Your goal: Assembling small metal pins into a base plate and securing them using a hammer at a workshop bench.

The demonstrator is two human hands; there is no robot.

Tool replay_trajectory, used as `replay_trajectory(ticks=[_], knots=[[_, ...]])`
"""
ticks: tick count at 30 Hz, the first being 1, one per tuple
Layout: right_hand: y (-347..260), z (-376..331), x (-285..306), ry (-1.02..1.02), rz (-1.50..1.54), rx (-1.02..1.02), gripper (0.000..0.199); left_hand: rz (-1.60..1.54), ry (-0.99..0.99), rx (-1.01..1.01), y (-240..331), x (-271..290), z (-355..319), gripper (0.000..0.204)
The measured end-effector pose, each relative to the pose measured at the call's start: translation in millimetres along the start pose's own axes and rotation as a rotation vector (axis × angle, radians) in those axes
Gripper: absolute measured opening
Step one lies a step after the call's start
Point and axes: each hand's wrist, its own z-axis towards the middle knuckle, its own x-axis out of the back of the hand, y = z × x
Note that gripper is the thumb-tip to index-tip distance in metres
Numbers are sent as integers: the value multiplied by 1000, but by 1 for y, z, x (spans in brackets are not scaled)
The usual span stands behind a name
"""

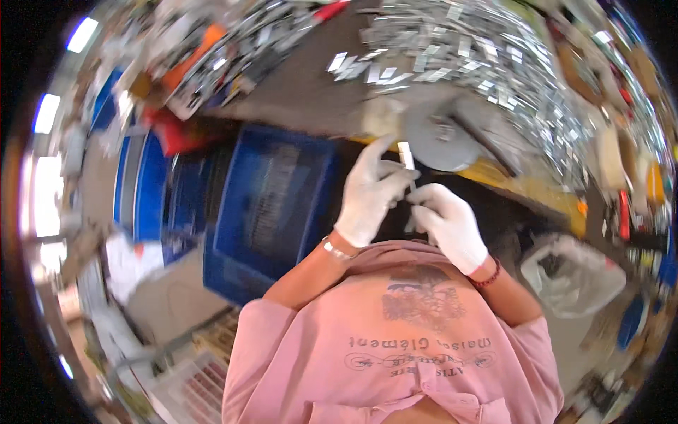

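Note:
Both of my hands wear white gloves and meet in front of my chest, just off the near edge of the workbench. My left hand [371, 191] pinches a small shiny metal strip [405, 155], which stands up between thumb and fingers, with the index finger raised. Close beside it, my right hand [450, 222] has its fingers bent and closed near the strip's lower end. A pale bit shows under those fingertips, too blurred to name. Past the hands, on the bench, lie a grey round disc [441, 152] and a dark-handled tool resembling a hammer [487, 145].
A large heap of small shiny metal pieces [459, 53] covers the far bench [304, 88]. More metal parts [261, 49] are piled at far left. A blue crate [272, 205] stands left of my hands. A clear plastic bag [575, 279] hangs at right.

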Motion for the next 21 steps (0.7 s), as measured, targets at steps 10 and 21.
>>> replay_trajectory(ticks=[10, 21], knots=[[2, 30, -16, -324, -94, 22, 47, 107, 471, -7, -25, 114, -38, 57], [16, 41, 0, -273, -50, -84, 45, 1140, 828, 658, -107, 377, -74, 20]])
